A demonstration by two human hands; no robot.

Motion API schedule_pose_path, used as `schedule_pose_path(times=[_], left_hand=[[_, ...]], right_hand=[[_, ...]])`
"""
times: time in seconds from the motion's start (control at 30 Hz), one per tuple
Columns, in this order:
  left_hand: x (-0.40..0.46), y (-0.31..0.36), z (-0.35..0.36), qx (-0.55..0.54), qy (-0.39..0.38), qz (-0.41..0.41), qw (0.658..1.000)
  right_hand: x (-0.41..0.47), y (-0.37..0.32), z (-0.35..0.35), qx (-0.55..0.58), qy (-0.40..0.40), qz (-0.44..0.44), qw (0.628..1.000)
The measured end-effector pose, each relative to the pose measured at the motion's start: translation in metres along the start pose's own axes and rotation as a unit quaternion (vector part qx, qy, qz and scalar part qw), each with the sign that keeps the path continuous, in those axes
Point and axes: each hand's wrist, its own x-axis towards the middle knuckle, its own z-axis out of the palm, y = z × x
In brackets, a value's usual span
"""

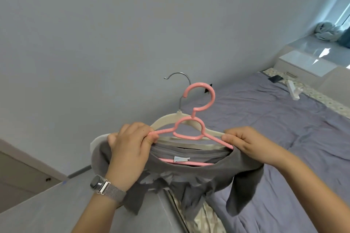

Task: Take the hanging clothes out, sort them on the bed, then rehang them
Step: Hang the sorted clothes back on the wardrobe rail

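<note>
Bed (274, 119) with purple sheet fills right side. Grey T-shirt (189, 176) on pink hanger (197, 119), held up near centre; cream hanger (170, 119) just behind. Left hand (130, 147) and right hand (248, 143) pinch hanger's shoulder ends.

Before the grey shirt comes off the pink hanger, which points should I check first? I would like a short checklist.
1. Left hand grips the pink hanger arm: ok.
2. Right hand pinches the other arm at the grey shirt collar: ok.
3. Shirt free of the hanger: not ok, the lower bar sits inside the collar.
4. White hanger behind kept apart from the pink one: cannot tell.
5. Bare place on the bed for the shirt: ok.
</note>
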Motion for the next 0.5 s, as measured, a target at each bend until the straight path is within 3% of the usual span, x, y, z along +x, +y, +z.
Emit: schedule_pose_path(times=[0.27,0.5], left_hand=[[-0.087,0.042,-0.061,0.016,0.071,-0.046,0.996],[-0.184,0.022,-0.118,-0.005,0.143,-0.125,0.982]], right_hand=[[-0.086,-0.039,-0.03,0.096,0.003,-0.087,0.992],[-0.088,-0.111,0.02,-0.096,0.027,-0.21,0.973]])
